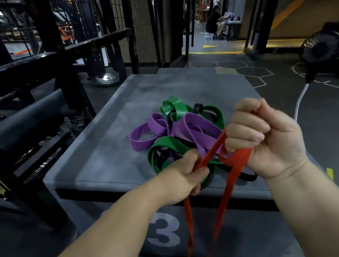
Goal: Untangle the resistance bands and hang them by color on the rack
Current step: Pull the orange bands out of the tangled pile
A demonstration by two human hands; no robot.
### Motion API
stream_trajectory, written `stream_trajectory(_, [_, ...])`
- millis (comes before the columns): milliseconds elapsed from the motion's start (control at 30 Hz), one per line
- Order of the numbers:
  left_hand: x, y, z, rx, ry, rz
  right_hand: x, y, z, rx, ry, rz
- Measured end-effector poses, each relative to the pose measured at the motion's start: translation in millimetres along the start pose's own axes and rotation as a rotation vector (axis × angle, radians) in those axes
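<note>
Atop the grey padded box (105, 152), toward its near edge: tangle of purple, green and black bands (178, 131), heaped and interlooped. Over that heap, red band (224, 204); trails down past the box front between the forearms. Cannot tell whether still threaded through the pile. Held by both: right hand (264, 135) fisted round a bunched fold, left hand (185, 177) pinching a strand lower. Likely risks: dragging the whole knot off the edge if pulled while snagged; tightening loops instead of freeing them.

Dim gym: dark floor (331, 123), black frames (59, 63), lit corridor (215, 31) beyond.
</note>
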State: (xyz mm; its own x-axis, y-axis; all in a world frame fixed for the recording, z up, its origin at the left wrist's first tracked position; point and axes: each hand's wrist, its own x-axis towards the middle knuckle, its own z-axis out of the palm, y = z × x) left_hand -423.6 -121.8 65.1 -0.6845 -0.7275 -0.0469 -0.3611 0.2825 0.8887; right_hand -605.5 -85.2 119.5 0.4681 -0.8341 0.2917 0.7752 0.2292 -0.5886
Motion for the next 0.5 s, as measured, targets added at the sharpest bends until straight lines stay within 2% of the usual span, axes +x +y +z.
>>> stream_trajectory(67, [0, 0, 1, -0.064, -0.02, -0.032, -1, -5, -3, 0.001, 0.028, -0.043])
stream_trajectory(200, [-3, 4, -1, -0.031, -0.064, -0.089, 3, -8, -6, -0.064, 0.08, -0.171])
stream_trajectory(333, [-6, 3, -2, -0.191, -0.221, -0.196, 4, -7, 0, -0.229, 0.248, -0.346])
stream_trajectory(433, [-6, 2, 0, -0.328, -0.202, -0.266, 4, -13, 3, -0.35, 0.395, -0.443])
stream_trajectory(500, [-8, 4, 0, -0.285, -0.177, -0.255, 3, -19, 0, -0.526, 0.52, -0.474])
